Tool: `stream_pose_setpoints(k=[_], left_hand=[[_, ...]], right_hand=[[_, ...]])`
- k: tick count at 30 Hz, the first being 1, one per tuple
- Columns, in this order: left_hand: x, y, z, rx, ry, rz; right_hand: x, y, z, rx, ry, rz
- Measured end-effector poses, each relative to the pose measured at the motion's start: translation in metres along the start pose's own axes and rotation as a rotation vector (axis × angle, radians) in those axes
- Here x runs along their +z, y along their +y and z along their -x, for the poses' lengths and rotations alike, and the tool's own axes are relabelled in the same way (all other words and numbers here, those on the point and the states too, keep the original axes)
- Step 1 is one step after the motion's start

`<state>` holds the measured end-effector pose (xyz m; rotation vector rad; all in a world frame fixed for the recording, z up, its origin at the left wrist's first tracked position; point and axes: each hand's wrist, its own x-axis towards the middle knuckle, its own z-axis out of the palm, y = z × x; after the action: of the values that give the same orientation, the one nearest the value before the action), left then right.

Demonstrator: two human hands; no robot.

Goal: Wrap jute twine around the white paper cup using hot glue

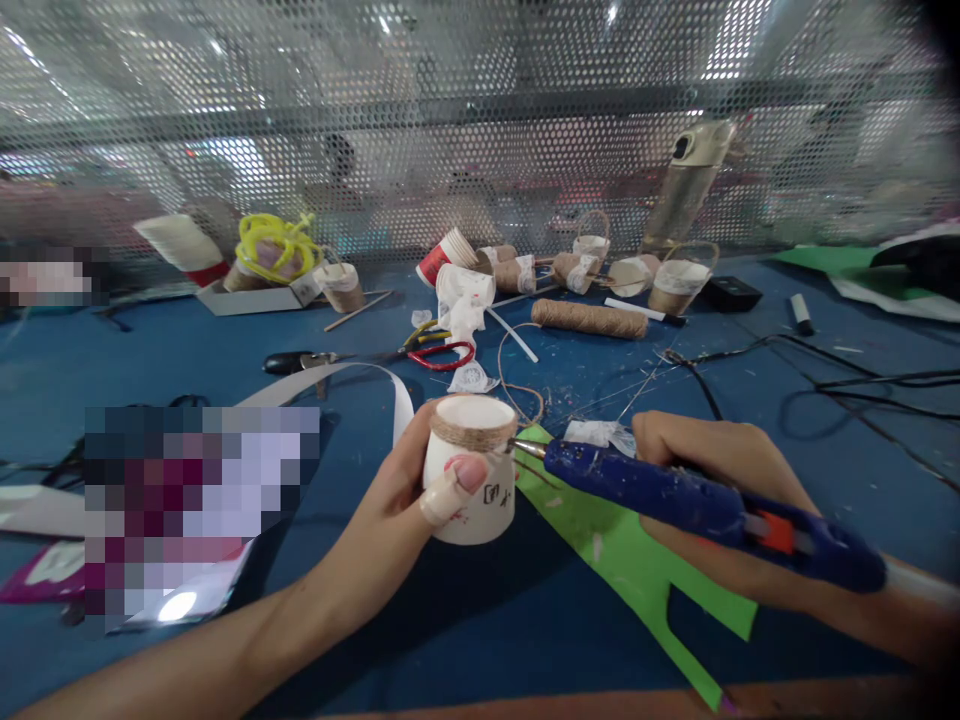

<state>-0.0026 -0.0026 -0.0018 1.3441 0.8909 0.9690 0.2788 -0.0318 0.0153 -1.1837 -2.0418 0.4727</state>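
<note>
Clasping the cup [474,525], left grip [409,488] should brace it; right grip [724,458], holding glue gun [652,492], should sparingly dab twine [474,438] around it.

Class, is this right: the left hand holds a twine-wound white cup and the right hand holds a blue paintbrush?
The tool is wrong: in the head view, the right hand holds a blue glue gun. The left hand does hold the twine-wound white cup.

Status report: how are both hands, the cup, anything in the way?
Left hand grips white cup. Right hand holds blue glue gun, nozzle at the twine band. Green sheet lies under gun; nothing visible between nozzle and cup.
</note>
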Motion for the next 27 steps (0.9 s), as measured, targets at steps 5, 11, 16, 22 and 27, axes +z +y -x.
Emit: stream_pose_setpoints(k=[5, 11, 16, 22, 27], left_hand=[[0.001, 0.003, -0.001, -0.039, -0.011, -0.043], [0.004, 0.004, -0.002, -0.073, -0.022, 0.036], [0.005, 0.006, -0.002, -0.092, -0.018, 0.063], [0.006, 0.010, 0.000, -0.141, 0.003, 0.064], [0.010, 0.016, 0.001, -0.212, 0.032, 0.090]], right_hand=[[0.003, -0.005, 0.000, 0.031, 0.043, 0.015], [0.004, -0.011, 0.000, 0.037, 0.053, 0.040], [-0.001, -0.001, -0.001, -0.012, -0.010, 0.020], [-0.003, 0.004, -0.001, -0.043, -0.037, 0.009], [-0.002, 0.003, -0.001, -0.033, -0.020, 0.015]])
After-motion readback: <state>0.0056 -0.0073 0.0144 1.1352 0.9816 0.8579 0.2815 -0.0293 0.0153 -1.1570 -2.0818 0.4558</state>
